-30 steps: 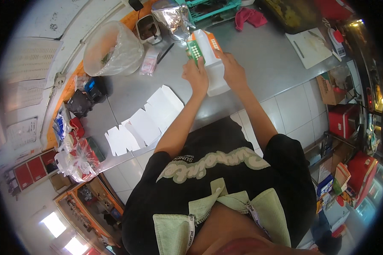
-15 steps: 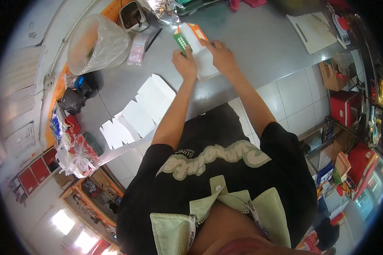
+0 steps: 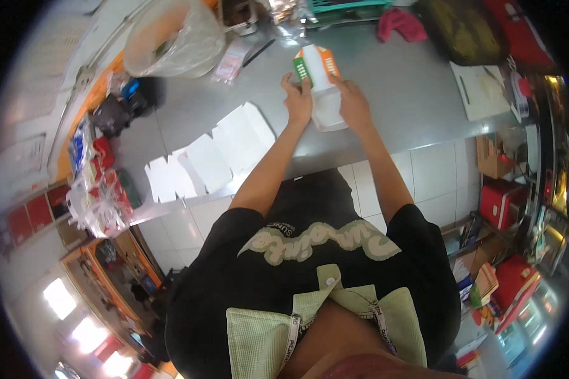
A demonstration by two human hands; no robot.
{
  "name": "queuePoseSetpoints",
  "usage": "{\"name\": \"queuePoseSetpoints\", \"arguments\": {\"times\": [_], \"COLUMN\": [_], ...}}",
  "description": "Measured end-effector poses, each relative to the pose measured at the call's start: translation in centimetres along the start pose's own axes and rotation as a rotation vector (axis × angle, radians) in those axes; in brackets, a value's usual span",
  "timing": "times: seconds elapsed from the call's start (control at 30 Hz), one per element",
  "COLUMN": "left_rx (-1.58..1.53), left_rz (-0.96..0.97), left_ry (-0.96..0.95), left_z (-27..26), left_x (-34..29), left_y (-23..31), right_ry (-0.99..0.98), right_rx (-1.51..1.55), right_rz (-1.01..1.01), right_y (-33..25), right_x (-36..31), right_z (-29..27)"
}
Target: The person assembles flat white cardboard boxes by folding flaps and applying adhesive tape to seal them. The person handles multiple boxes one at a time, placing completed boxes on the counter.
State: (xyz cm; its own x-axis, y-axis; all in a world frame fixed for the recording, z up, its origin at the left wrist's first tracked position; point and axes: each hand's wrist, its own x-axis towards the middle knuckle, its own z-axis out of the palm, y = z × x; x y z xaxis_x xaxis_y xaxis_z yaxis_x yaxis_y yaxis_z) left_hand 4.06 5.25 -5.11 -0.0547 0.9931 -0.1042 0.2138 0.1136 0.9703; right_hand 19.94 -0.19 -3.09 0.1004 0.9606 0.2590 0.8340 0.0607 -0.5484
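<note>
- Left hand (image 3: 298, 104), half-curled, is holding the open carton (image 3: 329, 106)'s left side; right hand (image 3: 354, 106), likewise, is holding its right.
- Carton is sitting between them over the steel table (image 3: 404, 95).
- Unfolded white cartons (image 3: 243, 136) are lying beside the left forearm (image 3: 269, 170).
- Black pen (image 3: 259, 54) is lying beyond.

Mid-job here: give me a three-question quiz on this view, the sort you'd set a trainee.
1. True or false: the left hand is at the orange side of the carton.
2. What colour is the cloth near the teal basket? A) yellow B) pink C) black
3. Fill in: the flat white card sheets lie to the person's ____ of the carton.

Key: 1. False, it is at the green side. 2. B. 3. Left.
</note>
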Motion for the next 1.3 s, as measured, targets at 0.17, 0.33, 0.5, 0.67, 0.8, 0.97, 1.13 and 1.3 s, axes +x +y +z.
{"name": "queuePoseSetpoints", "arguments": {"times": [0.17, 0.33, 0.5, 0.67, 0.8, 0.97, 1.13, 1.3], "left_rx": [0.342, 0.937, 0.241, 0.328, 0.534, 0.456, 0.387, 0.321], "left_rz": [0.347, 0.155, -0.411, -0.451, -0.448, 0.334, 0.438, 0.331], "left_ry": [0.04, 0.44, 0.476, 0.262, 0.186, 0.018, -0.311, -0.686], "left_z": [-12.0, -27.6, -34.7, -32.9, -32.9, -34.9, -36.0, -34.9], "left_x": [-3.7, -8.7, -11.3, -11.5, -11.8, -8.9, -1.6, 2.2], "left_y": [2.3, -1.0, -7.3, -3.1, -1.6, 3.3, 7.3, 6.1], "right_ry": [0.302, -0.114, -0.231, -0.243, -0.128, -0.377, -0.546, -0.495], "right_rx": [0.16, 0.593, 0.15, -0.054, 0.115, 0.376, 0.655, 0.719], "right_rz": [-0.121, -0.037, 0.132, 0.029, -0.031, 0.298, 0.288, 0.238], "right_y": [-6.0, -14.3, -17.5, -21.9, -22.5, -20.6, -25.2, -26.8], "right_x": [-0.3, -4.0, -5.2, -6.1, -6.1, -1.6, 0.1, -2.0], "right_z": [-3.9, 1.6, 11.8, 11.4, 12.5, 10.0, 2.8, 2.6]}}
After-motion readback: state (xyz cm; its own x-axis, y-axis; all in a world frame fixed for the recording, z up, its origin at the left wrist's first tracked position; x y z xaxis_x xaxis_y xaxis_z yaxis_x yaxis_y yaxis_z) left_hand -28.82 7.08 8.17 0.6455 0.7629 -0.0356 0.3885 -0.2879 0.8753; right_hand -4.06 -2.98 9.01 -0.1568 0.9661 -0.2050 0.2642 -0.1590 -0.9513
